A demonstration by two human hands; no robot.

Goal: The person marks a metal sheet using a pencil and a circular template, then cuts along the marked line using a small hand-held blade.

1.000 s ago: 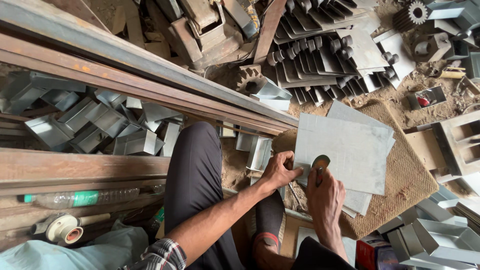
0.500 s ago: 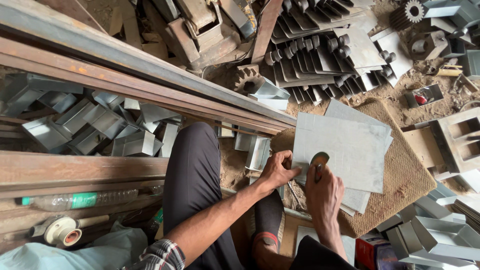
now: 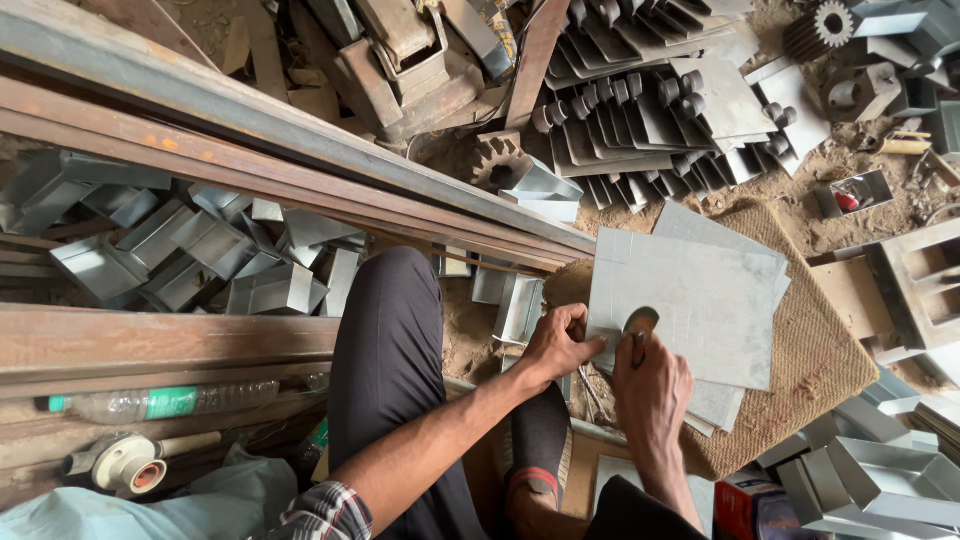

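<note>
Head view: both hands sit at the near left edge of the grey sheet-metal plate (image 3: 700,300), same spot as a second ago; the round disc (image 3: 641,320) on the sheet has shifted only slightly, and the right hand has tilted a bit over it, so the work at the disc's rim looks ongoing, not finished. Left hand (image 3: 555,345) has its grip curled narrow, fingertips pressing the sheet's edge just beside the disc, pinning it. Right hand (image 3: 652,385) is closed in a fist-like grip around a thin dark tool (image 3: 637,347), its tip touching the disc's lower rim; tool kind unclear. Sheet lies on top of more sheets on a woven mat (image 3: 810,360) on the floor, by the person's dark-trousered knee (image 3: 395,330). Folded metal channels (image 3: 190,255) lie well apart to the left.
</note>
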